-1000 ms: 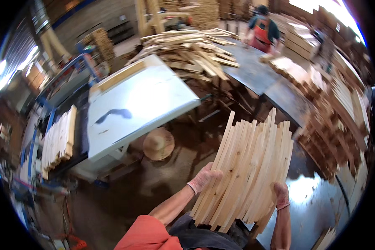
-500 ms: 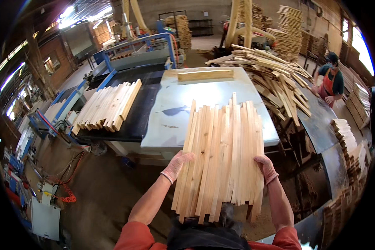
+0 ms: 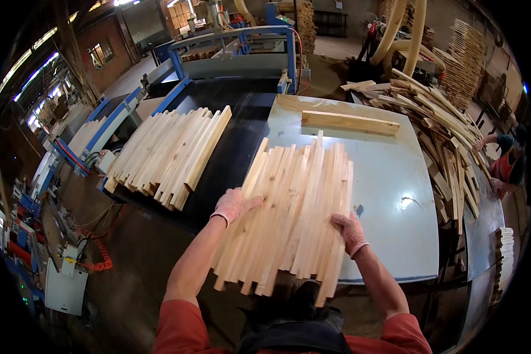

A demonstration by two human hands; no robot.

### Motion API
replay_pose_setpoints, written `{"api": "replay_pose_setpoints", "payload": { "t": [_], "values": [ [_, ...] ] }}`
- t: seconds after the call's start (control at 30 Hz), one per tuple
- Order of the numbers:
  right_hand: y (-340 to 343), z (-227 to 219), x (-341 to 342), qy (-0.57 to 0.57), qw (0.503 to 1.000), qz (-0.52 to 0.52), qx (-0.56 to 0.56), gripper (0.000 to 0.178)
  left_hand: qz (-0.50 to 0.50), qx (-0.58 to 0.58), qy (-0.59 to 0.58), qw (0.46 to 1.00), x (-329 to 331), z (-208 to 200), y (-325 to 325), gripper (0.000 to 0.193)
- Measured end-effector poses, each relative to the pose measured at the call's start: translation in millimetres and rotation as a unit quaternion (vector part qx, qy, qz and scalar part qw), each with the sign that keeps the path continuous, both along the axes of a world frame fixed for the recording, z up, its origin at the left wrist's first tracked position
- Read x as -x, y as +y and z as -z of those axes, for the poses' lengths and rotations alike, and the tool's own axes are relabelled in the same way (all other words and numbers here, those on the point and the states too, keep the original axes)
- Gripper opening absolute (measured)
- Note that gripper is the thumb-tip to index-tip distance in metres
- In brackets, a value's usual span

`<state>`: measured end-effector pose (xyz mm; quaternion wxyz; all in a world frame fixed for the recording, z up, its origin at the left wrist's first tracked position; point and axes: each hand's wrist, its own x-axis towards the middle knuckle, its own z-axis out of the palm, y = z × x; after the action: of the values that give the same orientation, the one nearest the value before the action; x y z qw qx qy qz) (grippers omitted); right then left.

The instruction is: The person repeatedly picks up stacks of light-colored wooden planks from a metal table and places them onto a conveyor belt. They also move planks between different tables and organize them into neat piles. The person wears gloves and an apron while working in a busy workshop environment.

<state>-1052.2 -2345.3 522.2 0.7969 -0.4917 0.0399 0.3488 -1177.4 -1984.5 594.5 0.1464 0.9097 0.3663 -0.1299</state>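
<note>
From my end I see both hands loaded. The left hand grips the left edge of a layer of wood strips, its thumb lying over the top, and the right hand clasps the right edge, so the strips are squeezed side by side between them. I can't make out the fingers underneath.

The strips are in front of the body, their far ends over the pale table and their near ends jutting out past its edge. I can't tell whether any of them rest on it. Their ends are uneven, one poking out farthest at the far side.

As for progress, I count one similar batch already laid on the black belt, left of the table, its ends uneven too and no hand on it. The held layer is the part I judge unfinished: it is in hand, not set down, though its left side overlaps the belt in my view. A blue frame stands across the belt beyond the batch. One thicker bar lies alone near the table's far edge, untouched. To the right is a jumbled heap of loose wood, with a co-worker beside it.
</note>
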Motion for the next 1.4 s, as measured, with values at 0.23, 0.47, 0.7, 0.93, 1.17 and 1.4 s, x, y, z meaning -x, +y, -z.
{"api": "replay_pose_setpoints", "payload": {
  "t": [0.23, 0.47, 0.7, 0.93, 1.17, 1.4],
  "values": [
    [157.9, 2.6, -18.3, -0.010, 1.000, 0.020, 0.005, 0.046, -0.042, -0.103, -0.035, 0.993, -23.8, -2.1, 74.3, 0.115],
    [257.7, 0.7, -34.1, -0.019, 1.000, 0.004, 0.004, 0.043, 0.072, -0.147, -0.049, 0.985, 3.4, 14.0, 166.2, 0.113],
    [263.6, -57.6, -42.3, -0.232, 0.736, -0.236, 0.591, 0.090, 0.196, -0.113, -0.110, 0.968, 6.0, 10.1, 173.9, 0.096],
    [334.4, -79.3, 9.1, -0.493, 0.586, -0.074, 0.639, 0.101, 0.324, -0.091, -0.168, 0.927, 18.3, 9.2, 146.6, 0.069],
    [377.1, -79.3, -6.3, -0.466, 0.595, -0.103, 0.647, 0.093, 0.329, -0.110, -0.156, 0.925, 15.5, 12.1, 143.9, 0.069],
    [329.6, -66.9, 3.5, -0.460, 0.588, -0.059, 0.663, 0.093, 0.335, -0.111, -0.118, 0.928, 13.3, 10.2, 140.0, 0.070]
  ]
}}
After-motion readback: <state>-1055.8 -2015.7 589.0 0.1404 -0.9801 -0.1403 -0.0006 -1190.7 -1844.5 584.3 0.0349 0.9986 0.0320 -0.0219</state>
